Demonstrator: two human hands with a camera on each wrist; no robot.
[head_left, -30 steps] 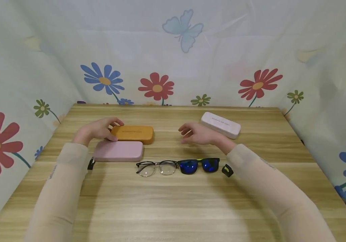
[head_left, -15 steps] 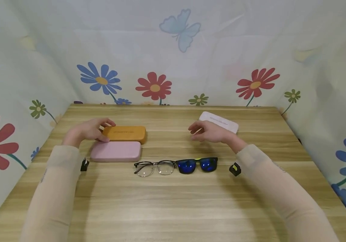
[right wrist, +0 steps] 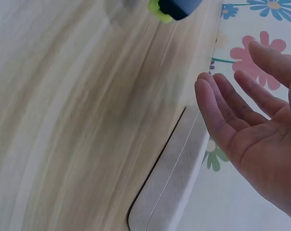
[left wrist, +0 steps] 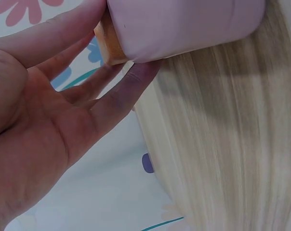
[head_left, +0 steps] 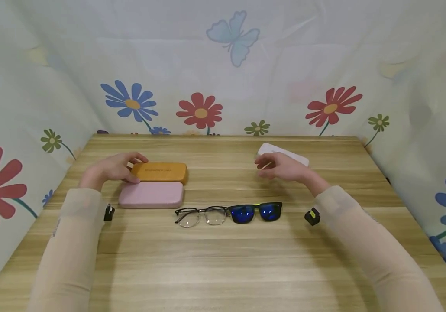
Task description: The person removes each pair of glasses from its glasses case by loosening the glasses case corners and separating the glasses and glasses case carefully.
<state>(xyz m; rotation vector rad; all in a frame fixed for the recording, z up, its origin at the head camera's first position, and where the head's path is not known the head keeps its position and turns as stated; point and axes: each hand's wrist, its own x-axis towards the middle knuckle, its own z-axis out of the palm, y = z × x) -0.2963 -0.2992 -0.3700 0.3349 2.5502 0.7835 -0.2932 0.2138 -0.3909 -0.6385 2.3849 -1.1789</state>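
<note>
My left hand [head_left: 111,168] grips the left end of an orange glasses case [head_left: 159,171], thumb in front and fingers behind. Directly in front of it lies a pink glasses case [head_left: 151,195]. The left wrist view shows the pink case large at the top, with only a corner of the orange case [left wrist: 112,43] at my fingers. My right hand [head_left: 283,167], fingers loosely bent and holding nothing, hovers before a white glasses case [head_left: 291,157] and partly hides it. In the right wrist view, a gap separates the thumb from the fingers.
Clear-lens eyeglasses [head_left: 201,216] and blue-lens sunglasses [head_left: 256,213] lie side by side at the middle of the wooden table [head_left: 207,268]. A flowered curtain [head_left: 277,65] stands behind the table's back edge and along both sides.
My left hand has shifted the orange case left along the pink one. My right hand has moved right, toward the white case, and covers more of it.
</note>
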